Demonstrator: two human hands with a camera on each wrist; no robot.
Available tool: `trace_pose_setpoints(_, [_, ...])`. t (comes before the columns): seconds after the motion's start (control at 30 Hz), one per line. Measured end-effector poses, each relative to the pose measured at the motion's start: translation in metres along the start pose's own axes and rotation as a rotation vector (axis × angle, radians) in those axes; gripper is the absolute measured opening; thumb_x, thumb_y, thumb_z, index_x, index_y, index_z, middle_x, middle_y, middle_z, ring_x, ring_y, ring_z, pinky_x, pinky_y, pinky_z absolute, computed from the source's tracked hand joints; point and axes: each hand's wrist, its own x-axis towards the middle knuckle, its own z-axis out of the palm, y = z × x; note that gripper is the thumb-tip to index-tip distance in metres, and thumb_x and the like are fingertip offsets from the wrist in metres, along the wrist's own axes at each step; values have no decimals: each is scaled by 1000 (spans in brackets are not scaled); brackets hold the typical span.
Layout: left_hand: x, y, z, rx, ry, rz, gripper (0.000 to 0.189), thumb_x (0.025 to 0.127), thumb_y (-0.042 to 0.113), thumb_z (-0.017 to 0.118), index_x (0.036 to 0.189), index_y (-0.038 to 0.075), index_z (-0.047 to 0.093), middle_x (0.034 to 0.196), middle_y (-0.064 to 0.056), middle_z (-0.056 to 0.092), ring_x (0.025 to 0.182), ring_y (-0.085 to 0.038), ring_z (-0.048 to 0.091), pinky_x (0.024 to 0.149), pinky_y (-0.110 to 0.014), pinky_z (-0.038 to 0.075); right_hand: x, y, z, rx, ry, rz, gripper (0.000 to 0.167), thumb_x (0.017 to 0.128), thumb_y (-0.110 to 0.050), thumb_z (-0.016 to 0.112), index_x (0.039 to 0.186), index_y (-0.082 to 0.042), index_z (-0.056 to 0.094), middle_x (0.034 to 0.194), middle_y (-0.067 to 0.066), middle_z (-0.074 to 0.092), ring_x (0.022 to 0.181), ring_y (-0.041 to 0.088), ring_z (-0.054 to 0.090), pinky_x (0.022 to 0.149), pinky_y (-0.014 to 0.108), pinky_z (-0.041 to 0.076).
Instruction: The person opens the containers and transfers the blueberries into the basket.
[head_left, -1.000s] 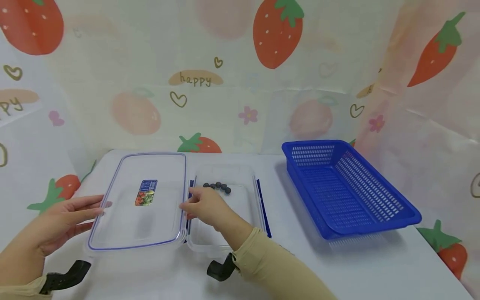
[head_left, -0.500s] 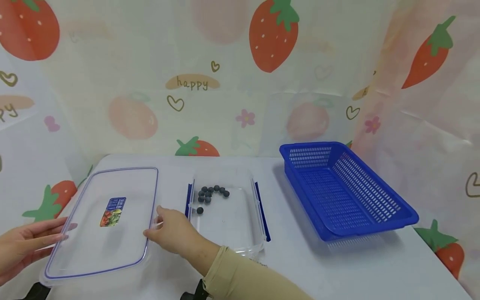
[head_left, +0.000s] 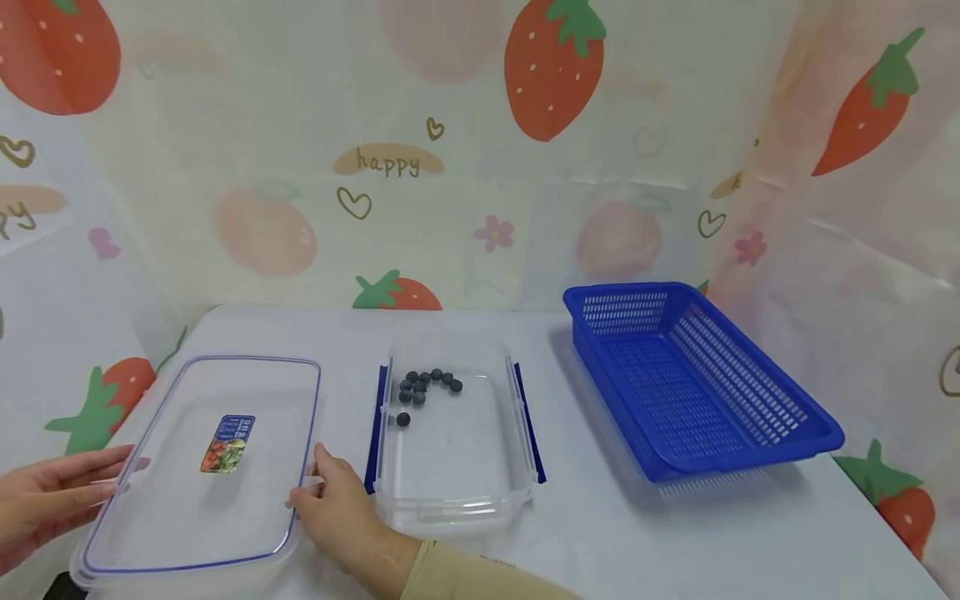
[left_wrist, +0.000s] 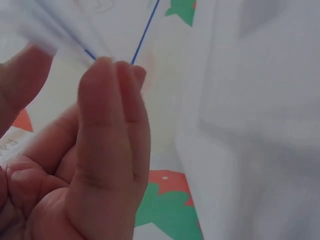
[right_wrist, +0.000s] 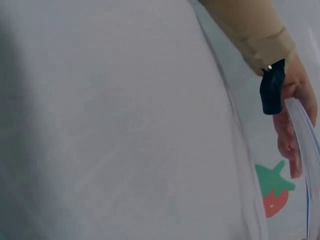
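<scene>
A clear plastic lid (head_left: 176,508) with a blue seal line and a printed label hangs over the left of the table in the head view, held between my two hands. My left hand (head_left: 56,500) pinches its left edge; in the left wrist view the thumb and fingers (left_wrist: 102,125) meet on that rim. At the lid's right edge, my right hand (head_left: 345,512) grips with thumb and fingers. To the right sits a clear food container (head_left: 461,454) with blue side latches swung out. Several blueberries (head_left: 419,398) lie inside it, toward the back left.
A blue plastic basket (head_left: 690,400) with slotted walls stands at the right of the white table (head_left: 585,533); no contents show in it. A strawberry-patterned cloth (head_left: 450,208) hangs behind and along both sides.
Both hands have carried the lid left and toward me, away from beside the container. The blueberries it and the right hand partly covered now show. In the last half second it sank slightly.
</scene>
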Motion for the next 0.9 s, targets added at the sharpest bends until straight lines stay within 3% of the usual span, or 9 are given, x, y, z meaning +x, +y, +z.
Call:
trace_pose_setpoints(0.07, [6,1,1,37,-16,-53,86,86,29,63,142,-5,8,121,-13,55,91,-5,58,83,-37,52,4,6,-1,-41,6,-13,59,86,-10,61,140,-12,37,99,-12,48,73,2,47,60,17,44])
trace_pose_setpoints(0.17, [13,-4,3,56,-12,-71,83,85,31,64,143,0,14,125,-18,48,94,-11,57,85,-36,51,10,13,-2,-99,8,-48,59,86,-12,60,140,-9,35,105,-10,50,77,2,46,67,16,44])
trace_pose_setpoints(0.23, [17,-7,4,77,-13,-51,80,85,31,63,143,0,18,126,-21,46,94,-11,57,84,-36,52,13,17,-2,-121,9,-64,58,86,-13,60,139,-7,36,105,-7,50,82,3,47,73,18,45])
trace_pose_setpoints(0.33, [22,-11,4,69,-28,-37,76,86,29,63,141,-5,21,125,-19,49,94,-9,57,83,-35,52,19,22,-2,-149,20,-101,47,86,-12,60,130,-5,47,102,-4,52,89,5,49,83,22,45])
trace_pose_setpoints(0.47, [25,-16,4,3,-60,-59,72,85,22,65,138,-9,26,118,-10,57,91,-4,58,82,-34,52,24,24,0,-147,29,-89,44,84,-12,63,125,-6,50,99,-5,54,90,4,51,85,23,46])
trace_pose_setpoints(0.6, [26,-23,3,-84,-89,-67,66,85,17,64,136,-8,31,113,0,59,89,0,59,83,-34,52,24,23,0,-171,23,-47,55,83,-14,65,134,-6,44,105,-4,56,87,3,51,81,22,48])
trace_pose_setpoints(0.8, [25,-28,3,-146,-193,20,40,90,13,57,129,7,51,107,18,58,91,6,56,82,-26,52,23,21,-1,-249,40,-71,57,82,-15,66,133,-4,44,97,-1,50,80,5,47,75,20,46])
trace_pose_setpoints(0.9, [22,-29,3,-161,-242,58,32,92,10,54,124,13,57,105,24,56,93,8,55,82,-23,51,22,21,-2,-257,44,-79,57,81,-15,67,133,-4,45,102,-1,49,81,5,46,75,18,45])
